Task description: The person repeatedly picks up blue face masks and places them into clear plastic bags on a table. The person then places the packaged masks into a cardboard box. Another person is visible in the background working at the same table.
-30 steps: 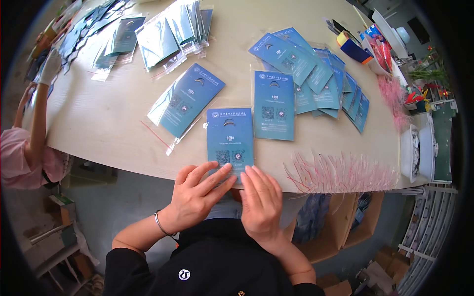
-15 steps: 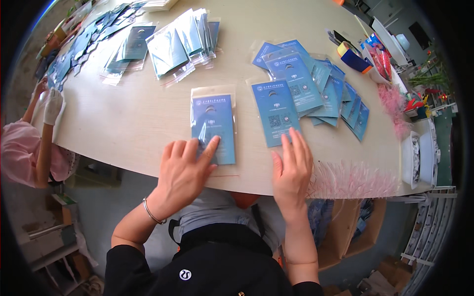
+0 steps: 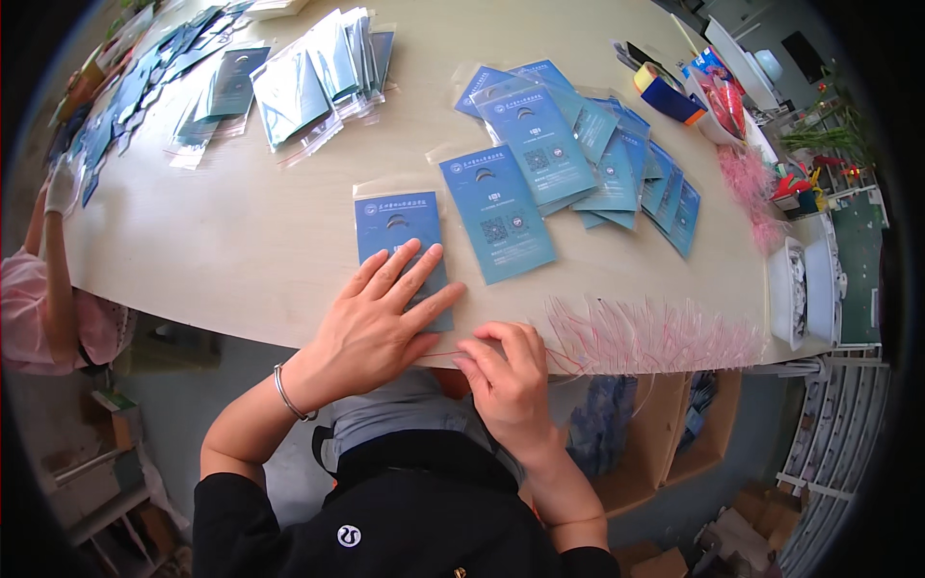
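At the far left, a co-worker's gloved hand (image 3: 63,185) is beside a long heap of blue cards (image 3: 159,72); to the right of these come a small fan of bagged cards (image 3: 229,91) and a thicker bundle of bagged cards (image 3: 313,82). Nearer the table's front edge, the person's left hand (image 3: 369,326) lies palm down with its fingers spread wide, gripping nothing, over the lower part of a bagged blue card (image 3: 398,214). The card's printed top and clear upper flap show beyond the fingertips; the forefinger's tip reaches its right edge, and the thumb is near its lower right corner. Just below the card, a thin red line (image 3: 441,354) runs toward the right hand (image 3: 511,378), whose fingers are curled with thumb and forefinger close together; whether they have hold of the line cannot be told. Above and right of that hand, well apart from its fingers, a second bagged card (image 3: 498,214) lies tilted, touching an overlapping pile of bagged cards (image 3: 617,159). Clear red-edged strips (image 3: 665,337) line the table edge farther right, below pink strands (image 3: 747,188).
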{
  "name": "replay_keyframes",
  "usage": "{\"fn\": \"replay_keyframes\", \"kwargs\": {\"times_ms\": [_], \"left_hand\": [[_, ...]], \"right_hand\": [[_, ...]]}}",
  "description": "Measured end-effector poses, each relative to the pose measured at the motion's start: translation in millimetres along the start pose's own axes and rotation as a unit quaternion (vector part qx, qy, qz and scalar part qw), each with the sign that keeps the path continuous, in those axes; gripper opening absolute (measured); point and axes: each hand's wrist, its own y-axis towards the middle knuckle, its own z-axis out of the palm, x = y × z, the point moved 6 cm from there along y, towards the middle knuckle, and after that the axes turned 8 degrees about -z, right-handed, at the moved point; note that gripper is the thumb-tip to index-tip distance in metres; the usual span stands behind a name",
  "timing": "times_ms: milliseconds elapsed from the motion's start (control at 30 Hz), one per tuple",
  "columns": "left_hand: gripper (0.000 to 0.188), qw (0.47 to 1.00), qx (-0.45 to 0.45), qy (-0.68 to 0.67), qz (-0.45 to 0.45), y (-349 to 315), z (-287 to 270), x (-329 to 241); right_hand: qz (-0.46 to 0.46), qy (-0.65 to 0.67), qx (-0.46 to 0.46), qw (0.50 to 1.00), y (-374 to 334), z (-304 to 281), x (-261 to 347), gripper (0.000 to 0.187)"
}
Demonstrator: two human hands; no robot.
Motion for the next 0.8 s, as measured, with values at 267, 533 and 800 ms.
{"fn": "replay_keyframes", "kwargs": {"times_ms": [267, 533, 800], "left_hand": [[0.061, 0.999, -0.006, 0.030, -0.023, 3, -2, -8], [0.066, 0.999, 0.003, 0.040, -0.032, 6, -1, -15], [0.069, 0.995, 0.027, 0.065, -0.065, 1, 4, -10]], "right_hand": [[-0.018, -0.076, 0.085, 0.993, 6, 6, 5, 0.010], [-0.028, 0.200, 0.151, 0.968, -35, -1, 45, 0.013], [0.223, 0.148, -0.119, 0.956, -83, -143, -61, 0.011]]}}
